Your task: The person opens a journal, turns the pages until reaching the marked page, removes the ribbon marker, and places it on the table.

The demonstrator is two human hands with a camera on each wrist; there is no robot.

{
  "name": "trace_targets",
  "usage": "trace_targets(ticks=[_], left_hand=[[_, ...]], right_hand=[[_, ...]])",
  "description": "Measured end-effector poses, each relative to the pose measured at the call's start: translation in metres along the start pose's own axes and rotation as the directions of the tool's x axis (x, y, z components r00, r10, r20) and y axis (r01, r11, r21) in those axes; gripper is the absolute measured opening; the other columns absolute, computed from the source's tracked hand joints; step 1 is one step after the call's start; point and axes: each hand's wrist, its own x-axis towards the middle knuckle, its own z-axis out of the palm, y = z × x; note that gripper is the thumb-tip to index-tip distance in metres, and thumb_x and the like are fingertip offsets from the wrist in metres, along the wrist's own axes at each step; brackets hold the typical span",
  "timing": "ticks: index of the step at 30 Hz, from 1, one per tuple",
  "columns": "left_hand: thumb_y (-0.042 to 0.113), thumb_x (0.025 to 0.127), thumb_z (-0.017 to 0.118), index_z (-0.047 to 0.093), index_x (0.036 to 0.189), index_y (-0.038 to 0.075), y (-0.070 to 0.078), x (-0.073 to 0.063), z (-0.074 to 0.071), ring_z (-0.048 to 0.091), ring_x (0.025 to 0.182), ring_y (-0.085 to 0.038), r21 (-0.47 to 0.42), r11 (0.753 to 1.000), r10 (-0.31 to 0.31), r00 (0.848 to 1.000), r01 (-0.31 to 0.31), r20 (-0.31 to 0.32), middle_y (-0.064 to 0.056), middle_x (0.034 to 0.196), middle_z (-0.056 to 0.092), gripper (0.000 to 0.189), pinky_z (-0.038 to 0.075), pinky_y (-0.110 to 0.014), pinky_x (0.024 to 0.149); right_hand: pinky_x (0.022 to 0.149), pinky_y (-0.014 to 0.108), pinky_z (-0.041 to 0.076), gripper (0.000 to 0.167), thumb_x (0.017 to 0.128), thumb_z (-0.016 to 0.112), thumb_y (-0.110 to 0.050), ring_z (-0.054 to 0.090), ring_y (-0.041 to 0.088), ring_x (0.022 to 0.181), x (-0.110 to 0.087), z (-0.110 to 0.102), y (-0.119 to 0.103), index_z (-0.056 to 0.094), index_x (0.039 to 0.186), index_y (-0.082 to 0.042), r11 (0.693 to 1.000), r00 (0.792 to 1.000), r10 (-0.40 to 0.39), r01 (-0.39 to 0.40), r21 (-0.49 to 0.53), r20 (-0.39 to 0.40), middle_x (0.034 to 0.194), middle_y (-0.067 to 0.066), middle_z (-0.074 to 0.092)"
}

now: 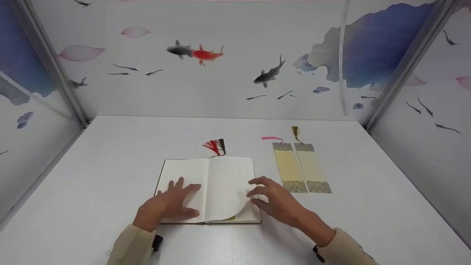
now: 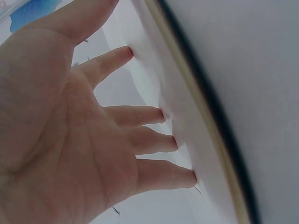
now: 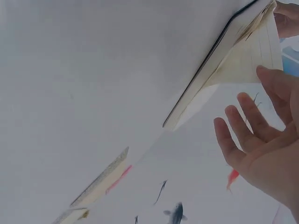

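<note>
An open notebook (image 1: 230, 184) with blank-looking pages lies in front of me. On its left page, my left hand (image 1: 171, 201) rests with fingers spread; the left wrist view shows its fingertips (image 2: 161, 115) on the paper. My right hand (image 1: 278, 200) is at the outer edge of the right page, fingers apart and loosely bent. The lower corner of that page (image 3: 252, 60) curls up, with the right thumb (image 3: 268, 77) against it in the right wrist view. Under the lifted corner shows a small yellow patterned patch (image 1: 231, 218). Red and dark tassels (image 1: 215, 146) stick out past the notebook's top edge.
Right of the notebook lie two yellowish bookmarks with patterned ends, a left one (image 1: 289, 165) with a pink tassel (image 1: 271, 138) and a right one (image 1: 312, 167) with a gold tassel (image 1: 295, 133). Printed panels (image 1: 228, 92) wall the white table (image 1: 121, 147) on three sides.
</note>
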Motion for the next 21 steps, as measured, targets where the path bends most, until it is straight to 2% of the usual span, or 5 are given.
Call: trace_targets(ticks=[4,10,14,17,21], left_hand=[[0.036,0.086,0.078,0.039,0.154,0.024,0.000,0.000,0.000,0.005,0.152,-0.054,0.000,1.000,0.003,1.000,-0.003,0.006,-0.028,0.166,0.012,0.079,0.010,-0.077,0.115],[0.037,0.087,0.076,0.039,0.155,0.024,-0.002,0.000,-0.001,0.006,0.152,-0.053,0.007,1.000,0.008,1.000,-0.009,0.010,-0.028,0.166,0.012,0.079,0.011,-0.077,0.115],[0.037,0.087,0.076,0.039,0.155,0.024,-0.003,0.001,-0.001,0.006,0.152,-0.054,0.010,1.000,0.007,1.000,-0.007,0.013,-0.028,0.166,0.012,0.079,0.011,-0.077,0.115],[0.037,0.087,0.077,0.038,0.155,0.023,-0.003,0.002,-0.001,0.006,0.152,-0.054,0.011,1.000,0.009,1.000,-0.009,0.013,-0.028,0.166,0.012,0.079,0.011,-0.077,0.115],[0.036,0.087,0.077,0.037,0.155,0.021,-0.003,0.002,0.000,0.006,0.152,-0.055,0.010,1.000,0.027,0.999,-0.027,0.017,-0.030,0.165,0.012,0.080,0.013,-0.078,0.114]], right_hand=[[0.101,0.049,0.053,0.051,0.095,0.070,-0.018,0.050,0.038,0.138,0.001,0.000,-0.006,0.053,0.142,-0.006,0.921,0.977,0.206,-0.172,0.351,-0.060,0.154,0.019,0.041],[0.102,0.045,0.053,0.069,0.097,0.067,-0.028,0.051,0.039,0.138,0.004,-0.009,-0.016,0.035,0.154,-0.006,0.573,0.868,0.488,-0.395,0.718,0.088,0.162,0.019,0.031],[0.102,0.043,0.054,0.064,0.100,0.062,-0.024,0.051,0.040,0.137,0.011,-0.013,-0.017,0.033,0.153,-0.002,0.421,0.817,0.551,-0.448,0.789,0.169,0.159,0.021,0.037],[0.100,0.040,0.056,0.062,0.101,0.060,-0.022,0.049,0.040,0.138,0.016,-0.014,-0.017,0.034,0.153,-0.001,0.376,0.808,0.553,-0.460,0.805,0.203,0.157,0.022,0.041],[0.091,0.034,0.058,0.056,0.100,0.060,-0.017,0.056,0.034,0.131,0.018,-0.009,-0.020,0.040,0.150,-0.002,0.378,0.810,0.552,-0.454,0.807,0.198,0.152,0.021,0.047]])
